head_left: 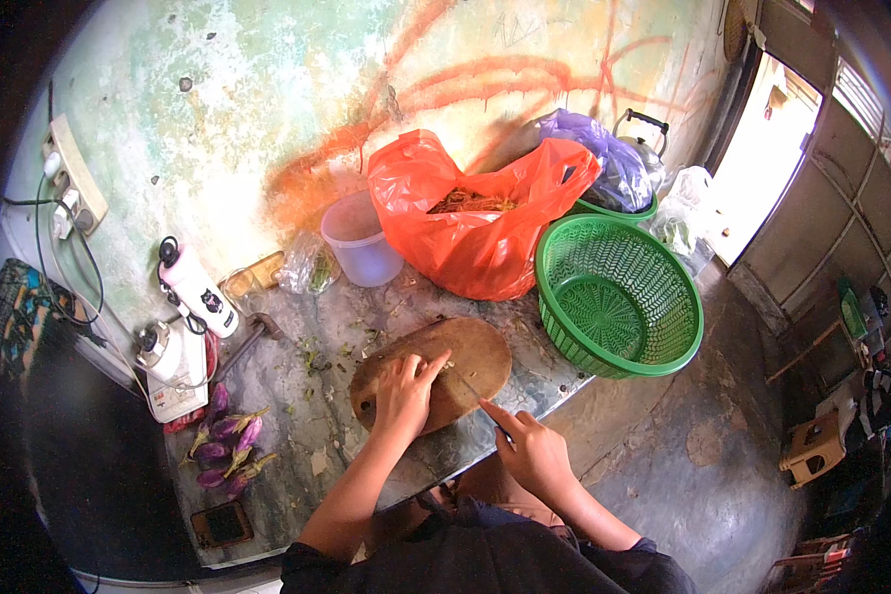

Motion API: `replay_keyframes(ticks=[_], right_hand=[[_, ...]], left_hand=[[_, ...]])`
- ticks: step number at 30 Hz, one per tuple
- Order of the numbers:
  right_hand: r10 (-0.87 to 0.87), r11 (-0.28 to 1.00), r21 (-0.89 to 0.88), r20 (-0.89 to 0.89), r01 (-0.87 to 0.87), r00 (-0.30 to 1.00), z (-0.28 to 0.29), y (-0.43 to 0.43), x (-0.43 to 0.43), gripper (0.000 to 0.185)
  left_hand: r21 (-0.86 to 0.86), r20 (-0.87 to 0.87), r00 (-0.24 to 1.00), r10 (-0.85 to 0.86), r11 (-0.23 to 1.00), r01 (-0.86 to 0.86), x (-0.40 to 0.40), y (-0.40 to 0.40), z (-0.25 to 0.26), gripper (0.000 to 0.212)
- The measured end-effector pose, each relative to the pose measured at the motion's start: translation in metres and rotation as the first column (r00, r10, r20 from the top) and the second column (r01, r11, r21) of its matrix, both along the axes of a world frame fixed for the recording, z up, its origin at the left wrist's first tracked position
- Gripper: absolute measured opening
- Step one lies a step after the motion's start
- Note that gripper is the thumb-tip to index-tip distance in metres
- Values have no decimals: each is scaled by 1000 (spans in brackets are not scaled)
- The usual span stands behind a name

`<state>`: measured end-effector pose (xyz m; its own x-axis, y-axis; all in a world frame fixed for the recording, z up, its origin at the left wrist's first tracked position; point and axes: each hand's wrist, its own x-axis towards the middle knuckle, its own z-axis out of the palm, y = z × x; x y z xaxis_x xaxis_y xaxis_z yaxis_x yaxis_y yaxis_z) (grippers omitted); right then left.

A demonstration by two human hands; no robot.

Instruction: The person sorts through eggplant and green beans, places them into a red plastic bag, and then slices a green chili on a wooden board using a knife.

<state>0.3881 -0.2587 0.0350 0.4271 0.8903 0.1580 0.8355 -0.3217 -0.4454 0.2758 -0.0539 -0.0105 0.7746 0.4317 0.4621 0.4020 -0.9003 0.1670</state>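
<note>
An oval wooden cutting board (471, 345) lies on the grey marbled tabletop. My left hand (405, 392) rests over its left part with the fingers stretched towards the middle. Whether anything small is pinched beneath those fingers is hidden. Small pale cut pieces (449, 364) lie by my left fingertips. In my right hand (531, 449) is a knife (466, 384), gripped by its dark handle at the board's near right edge. Its blade reaches across the board towards the pale pieces, with my index finger extended along it.
A green plastic basket (601, 312) overhangs the table's right edge, beside a red plastic bag (460, 252). Behind the board stands a translucent tub (364, 245). Purple eggplants (226, 438), a hammer (249, 345), a white bottle (204, 293) and a phone (223, 524) are on the left.
</note>
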Motion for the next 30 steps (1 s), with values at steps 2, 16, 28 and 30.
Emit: replay_keyframes(ticks=[2,16,28,30], right_hand=[[-5,1000,9,-15,5,1000,-2,-1,1,47],[5,997,72,-100,2,995,-15,4,2,43],[15,997,82,-67,-9,998,-13,5,1,45],[-29,997,65,-45,32,999,-17,5,2,45]], left_hand=[[-104,130,990,53,994,-39,2,-3,2,43],[-138,166,986,19,990,4,0,3,-6,18],[-171,198,980,21,985,14,1,2,-4,18],[-174,200,980,15,984,20,1,2,-3,17]])
